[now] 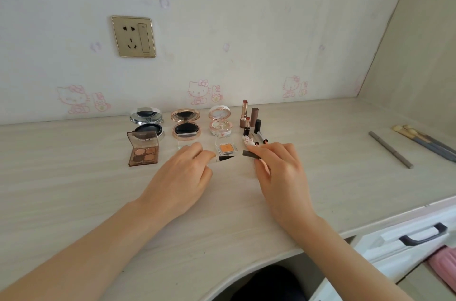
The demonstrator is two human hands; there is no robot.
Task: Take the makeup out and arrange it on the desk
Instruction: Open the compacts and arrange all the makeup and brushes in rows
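Left hand (182,172) pinches liner (222,158), right hand (278,172) its cap (250,154).

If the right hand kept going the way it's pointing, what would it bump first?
Probably the small white bunny-shaped piece lying just beyond the right hand, before the upright brown lipsticks; depth is unclear.
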